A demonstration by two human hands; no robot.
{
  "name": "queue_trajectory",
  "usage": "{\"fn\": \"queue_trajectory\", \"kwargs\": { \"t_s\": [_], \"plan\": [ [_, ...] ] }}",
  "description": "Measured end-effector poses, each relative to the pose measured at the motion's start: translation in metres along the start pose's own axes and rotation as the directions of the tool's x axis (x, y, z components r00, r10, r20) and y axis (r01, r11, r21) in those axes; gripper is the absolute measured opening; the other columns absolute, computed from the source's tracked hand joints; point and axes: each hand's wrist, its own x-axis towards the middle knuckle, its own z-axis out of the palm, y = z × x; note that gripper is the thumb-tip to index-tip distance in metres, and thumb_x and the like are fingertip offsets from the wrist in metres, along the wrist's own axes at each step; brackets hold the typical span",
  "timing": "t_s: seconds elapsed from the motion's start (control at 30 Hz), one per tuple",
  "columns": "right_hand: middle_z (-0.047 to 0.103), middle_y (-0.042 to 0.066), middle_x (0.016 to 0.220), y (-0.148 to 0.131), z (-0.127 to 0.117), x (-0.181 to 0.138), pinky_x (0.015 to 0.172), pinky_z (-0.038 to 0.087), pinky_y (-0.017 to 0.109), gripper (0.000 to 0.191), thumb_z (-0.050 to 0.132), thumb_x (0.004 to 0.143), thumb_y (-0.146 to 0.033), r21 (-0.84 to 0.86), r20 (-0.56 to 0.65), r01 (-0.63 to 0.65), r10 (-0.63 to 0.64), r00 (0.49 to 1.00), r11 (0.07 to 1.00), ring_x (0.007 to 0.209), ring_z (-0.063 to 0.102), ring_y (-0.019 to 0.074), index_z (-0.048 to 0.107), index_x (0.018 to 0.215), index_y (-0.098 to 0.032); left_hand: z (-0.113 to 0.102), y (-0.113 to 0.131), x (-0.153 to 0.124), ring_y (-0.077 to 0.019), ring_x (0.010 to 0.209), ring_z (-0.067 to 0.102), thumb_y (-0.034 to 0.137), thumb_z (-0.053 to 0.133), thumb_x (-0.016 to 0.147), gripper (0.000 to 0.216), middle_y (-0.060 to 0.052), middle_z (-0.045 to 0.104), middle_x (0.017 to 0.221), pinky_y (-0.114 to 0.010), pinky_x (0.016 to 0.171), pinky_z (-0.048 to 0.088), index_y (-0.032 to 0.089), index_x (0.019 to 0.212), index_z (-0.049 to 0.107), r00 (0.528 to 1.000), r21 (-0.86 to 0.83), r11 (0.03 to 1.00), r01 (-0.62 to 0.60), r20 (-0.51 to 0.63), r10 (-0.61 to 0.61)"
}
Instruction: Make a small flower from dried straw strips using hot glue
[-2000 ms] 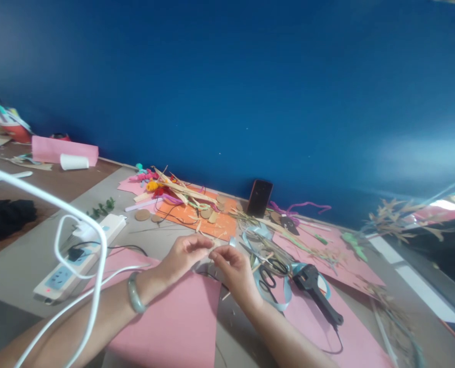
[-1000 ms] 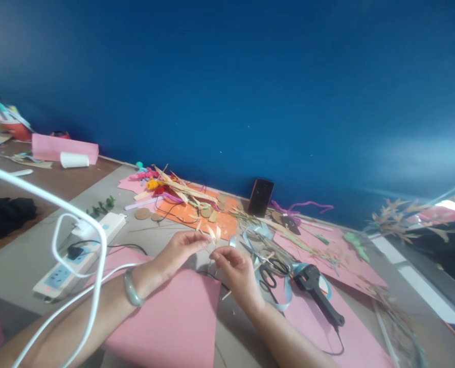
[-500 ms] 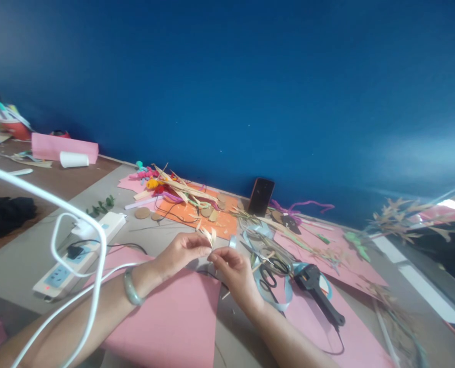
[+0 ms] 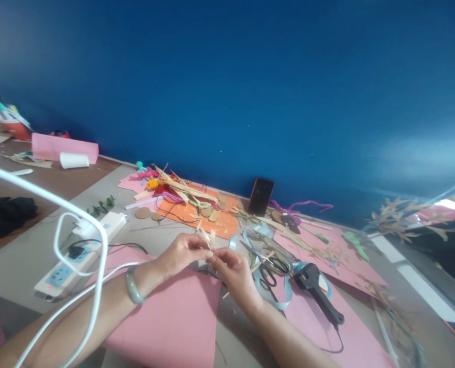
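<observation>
A small bundle of pale dried husk strips (image 4: 212, 238) sticks up between my hands, over the near edge of the orange sheet. My left hand (image 4: 183, 254), with a jade-like bangle on the wrist, pinches its base between thumb and fingers. Close against it, my right hand (image 4: 234, 272) has thumb and fingertips pressed together at the same spot; the fingers cover what exactly they grip there. Below my hands lies a pink sheet (image 4: 174, 317). To the right are black-handled scissors (image 4: 269, 276) among light blue ribbon (image 4: 288, 294).
A black glue gun (image 4: 317, 291) lies at right on pink paper. A phone (image 4: 260, 197) leans on the blue wall. At left, a power strip (image 4: 74, 258) carries plugs, and a white cable (image 4: 104, 255) loops across my left forearm. More husk strips (image 4: 181, 189) are piled on the orange sheet (image 4: 225, 225).
My fingertips have come closer together at the base of the husk strips, and the strips have turned slightly, standing more upright. Everything else stays put.
</observation>
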Motion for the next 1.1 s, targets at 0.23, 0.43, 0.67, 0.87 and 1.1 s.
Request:
{"fn": "queue_trajectory", "kwargs": {
  "t_s": [0.23, 0.43, 0.67, 0.87, 1.1],
  "plan": [
    [0.067, 0.003, 0.068, 0.003, -0.006, 0.002, 0.061, 0.046, 0.027, 0.023, 0.068, 0.078, -0.039, -0.176, -0.025, 0.094, -0.100, 0.995, 0.980, 0.061, 0.058, 0.0149, 0.071, 0.078, -0.016, -0.006, 0.005, 0.002, -0.0123, 0.066, 0.055, 0.030, 0.076, 0.069, 0.017, -0.002, 0.066, 0.068, -0.023, 0.065, 0.042, 0.014, 0.071, 0.072, 0.991, 0.017, 1.000, -0.008, -0.133, 0.010],
    [0.072, 0.004, 0.076, -0.005, -0.022, 0.022, 0.066, 0.048, 0.027, 0.012, 0.063, 0.079, -0.027, -0.514, 0.102, 0.238, -0.217, 0.971, 0.824, 0.069, 0.064, 0.0175, 0.070, 0.082, -0.018, -0.024, 0.012, 0.014, -0.0084, 0.052, 0.049, 0.035, 0.076, 0.068, 0.023, 0.000, 0.063, 0.058, -0.019, 0.049, 0.037, 0.014, 0.070, 0.070, 0.879, -0.019, 0.988, -0.150, -0.461, 0.125],
    [0.071, 0.005, 0.076, 0.007, -0.017, 0.089, 0.060, 0.044, 0.026, 0.014, 0.057, 0.082, -0.014, -0.826, 0.262, 0.383, -0.320, 0.910, 0.413, 0.063, 0.062, 0.0160, 0.069, 0.086, -0.017, -0.023, 0.001, 0.016, -0.0084, 0.047, 0.050, 0.036, 0.074, 0.070, 0.024, 0.001, 0.062, 0.054, -0.019, 0.044, 0.036, 0.013, 0.075, 0.068, 0.869, -0.006, 0.988, -0.152, -0.477, 0.131],
    [0.066, 0.010, 0.089, -0.001, -0.005, 0.126, 0.079, 0.039, 0.032, 0.010, 0.060, 0.085, -0.016, -0.756, 0.580, 0.642, -0.322, 0.748, 0.130, 0.088, 0.056, 0.0218, 0.070, 0.087, -0.017, -0.024, 0.004, 0.018, -0.0079, 0.045, 0.051, 0.034, 0.074, 0.069, 0.022, 0.002, 0.061, 0.053, -0.019, 0.042, 0.036, 0.013, 0.073, 0.067, 0.842, -0.007, 0.978, -0.208, -0.511, 0.175],
    [0.062, 0.010, 0.080, 0.001, 0.008, 0.139, 0.078, 0.036, 0.036, 0.024, 0.046, 0.093, -0.012, -0.598, 0.789, 0.800, -0.216, 0.576, -0.053, 0.081, 0.051, 0.0208, 0.066, 0.081, -0.013, -0.020, 0.007, 0.017, -0.0069, 0.041, 0.047, 0.033, 0.073, 0.070, 0.022, 0.002, 0.060, 0.049, -0.019, 0.040, 0.035, 0.013, 0.071, 0.066, 0.860, -0.013, 0.984, -0.177, -0.489, 0.148]
  ]
}}
